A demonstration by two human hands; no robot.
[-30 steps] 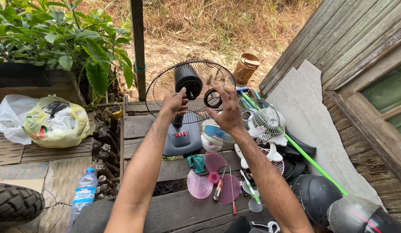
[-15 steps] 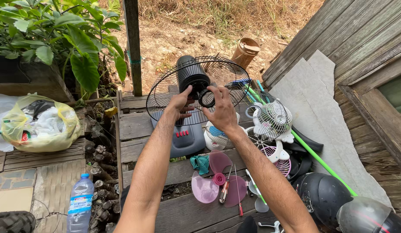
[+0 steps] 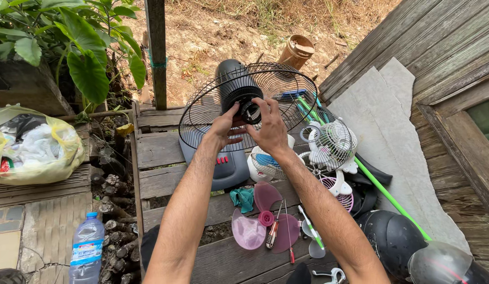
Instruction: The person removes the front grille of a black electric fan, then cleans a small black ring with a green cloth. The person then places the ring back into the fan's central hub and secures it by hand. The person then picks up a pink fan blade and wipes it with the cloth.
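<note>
**Seat the ring on the hub squarely**

Both your hands meet at the hub (image 3: 249, 108) in the middle of the rear guard (image 3: 248, 107); take that hub as your landmark. Your left hand (image 3: 223, 127) comes in from the hub's lower left, fingers curled loosely against the guard wires, steadying it; whether it actually pinches anything I cannot tell. Your right hand (image 3: 269, 129) sits just right of the hub, thumb and fingertips closed on a small black ring (image 3: 251, 111) pressed against the hub face.

It looks as if the ring is being threaded on or off, so keep it flat to the hub and turn with the fingertips only. Let the left hand take the twist, or the guard will rotate with it. If it binds, back off rather than force it; plastic threads probably cross easily.

The motor (image 3: 231, 84) stands behind the hub, the grey base (image 3: 220, 165) below it. The pink blade (image 3: 265, 218) and a screwdriver (image 3: 273, 231) lie well below the hub on the planks (image 3: 160, 181), near your forearms, so mind your elbows.
</note>
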